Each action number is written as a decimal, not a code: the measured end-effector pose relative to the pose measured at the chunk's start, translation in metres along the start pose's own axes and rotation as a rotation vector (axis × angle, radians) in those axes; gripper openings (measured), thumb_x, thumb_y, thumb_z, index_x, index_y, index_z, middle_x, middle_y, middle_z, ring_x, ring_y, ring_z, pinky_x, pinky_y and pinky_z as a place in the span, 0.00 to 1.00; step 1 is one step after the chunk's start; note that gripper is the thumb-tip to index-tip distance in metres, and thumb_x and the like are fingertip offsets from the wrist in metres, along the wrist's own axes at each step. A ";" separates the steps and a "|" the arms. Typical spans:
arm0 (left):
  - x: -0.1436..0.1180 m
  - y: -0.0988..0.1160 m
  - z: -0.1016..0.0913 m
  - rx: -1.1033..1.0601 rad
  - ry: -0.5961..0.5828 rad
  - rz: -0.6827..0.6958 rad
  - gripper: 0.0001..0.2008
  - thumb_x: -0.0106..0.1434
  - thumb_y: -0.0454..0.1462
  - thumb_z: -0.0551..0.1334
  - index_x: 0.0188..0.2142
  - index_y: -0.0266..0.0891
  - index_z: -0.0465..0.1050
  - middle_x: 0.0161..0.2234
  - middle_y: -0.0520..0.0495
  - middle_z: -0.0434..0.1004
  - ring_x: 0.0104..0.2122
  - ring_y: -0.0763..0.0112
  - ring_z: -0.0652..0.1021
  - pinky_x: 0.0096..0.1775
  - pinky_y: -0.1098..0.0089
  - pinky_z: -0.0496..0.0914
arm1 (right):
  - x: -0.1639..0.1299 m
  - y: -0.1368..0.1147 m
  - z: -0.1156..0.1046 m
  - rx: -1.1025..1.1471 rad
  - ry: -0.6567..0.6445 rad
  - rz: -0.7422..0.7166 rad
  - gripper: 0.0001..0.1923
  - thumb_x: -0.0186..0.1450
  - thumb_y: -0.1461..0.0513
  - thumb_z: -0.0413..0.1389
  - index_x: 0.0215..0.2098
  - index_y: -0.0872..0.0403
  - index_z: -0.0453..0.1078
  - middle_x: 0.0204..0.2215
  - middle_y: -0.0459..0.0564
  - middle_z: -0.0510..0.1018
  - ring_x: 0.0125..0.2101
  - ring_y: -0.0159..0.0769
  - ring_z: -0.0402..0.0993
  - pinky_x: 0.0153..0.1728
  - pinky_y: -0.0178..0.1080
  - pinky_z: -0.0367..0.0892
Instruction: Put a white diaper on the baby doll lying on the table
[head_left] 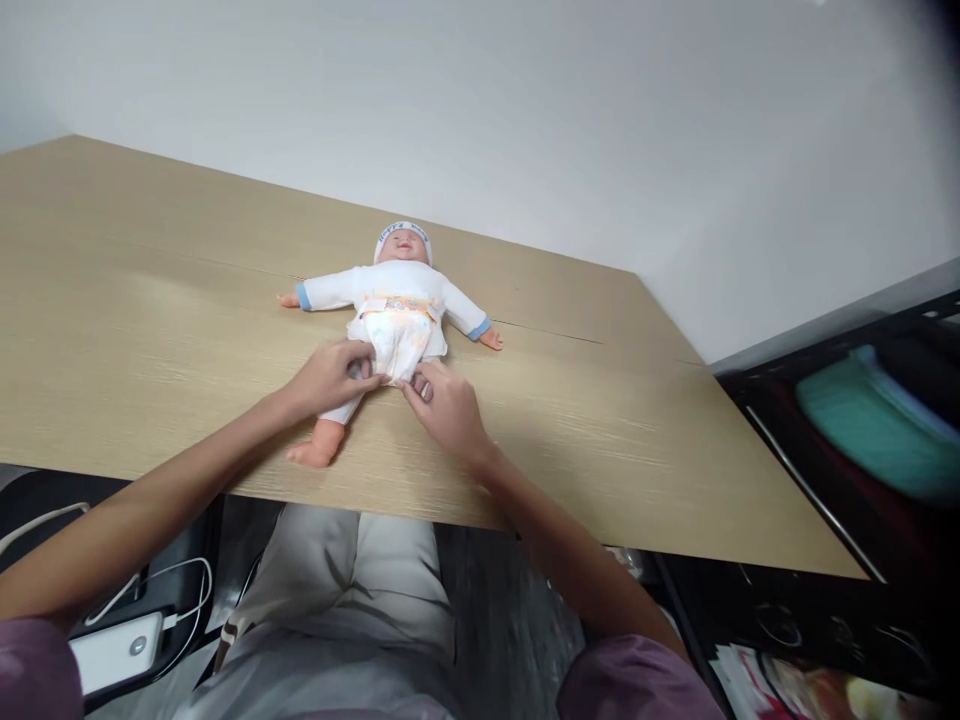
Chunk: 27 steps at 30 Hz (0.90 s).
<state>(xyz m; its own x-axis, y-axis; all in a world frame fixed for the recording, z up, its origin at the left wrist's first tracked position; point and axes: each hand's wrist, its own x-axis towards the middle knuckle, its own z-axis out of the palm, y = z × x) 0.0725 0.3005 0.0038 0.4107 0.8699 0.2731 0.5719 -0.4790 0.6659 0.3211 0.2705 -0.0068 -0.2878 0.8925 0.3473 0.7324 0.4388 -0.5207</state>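
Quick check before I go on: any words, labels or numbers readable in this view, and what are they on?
Blue lettering on the band of the doll's cap: too small and blurred to read.
Coloured print on the diaper's waistband: a pattern, no legible words.
Nothing else carries readable text; both the left hand and right hand touch the diaper.

The doll (394, 300) lay on its back on the table (150, 330), with its head toward the wall (525, 110) and its feet toward me. My left hand (330, 378) was at its left side, by the hip, and touched the diaper (396, 340). My right hand (446, 408) was just beside it, under the diaper, between the doll's legs. One foot (315, 452) stuck out below my left hand. My knees were under the table's near edge.
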 end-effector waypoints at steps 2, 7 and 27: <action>0.000 -0.002 0.000 0.005 0.011 0.051 0.18 0.71 0.49 0.69 0.30 0.42 0.72 0.32 0.49 0.78 0.37 0.61 0.76 0.44 0.61 0.67 | -0.003 0.000 0.002 0.008 0.024 -0.024 0.09 0.78 0.58 0.64 0.38 0.50 0.75 0.40 0.49 0.82 0.30 0.37 0.75 0.38 0.42 0.67; -0.004 -0.002 0.001 0.004 0.081 0.112 0.14 0.73 0.48 0.69 0.38 0.42 0.77 0.46 0.43 0.80 0.47 0.56 0.79 0.52 0.58 0.70 | -0.010 -0.001 0.004 0.046 0.073 -0.077 0.03 0.78 0.59 0.62 0.44 0.50 0.77 0.48 0.53 0.82 0.36 0.42 0.77 0.43 0.44 0.71; -0.006 -0.010 -0.002 -0.263 0.096 -0.117 0.27 0.63 0.49 0.79 0.48 0.45 0.64 0.40 0.53 0.71 0.35 0.67 0.69 0.39 0.65 0.66 | -0.005 -0.004 -0.005 0.356 0.162 0.253 0.21 0.69 0.49 0.69 0.51 0.47 0.67 0.44 0.48 0.88 0.30 0.39 0.77 0.41 0.45 0.71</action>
<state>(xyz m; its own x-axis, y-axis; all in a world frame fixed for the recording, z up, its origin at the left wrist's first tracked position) 0.0629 0.3002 -0.0028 0.2767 0.9307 0.2394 0.4025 -0.3384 0.8506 0.3228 0.2634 -0.0023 -0.0067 0.9608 0.2770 0.5014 0.2429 -0.8304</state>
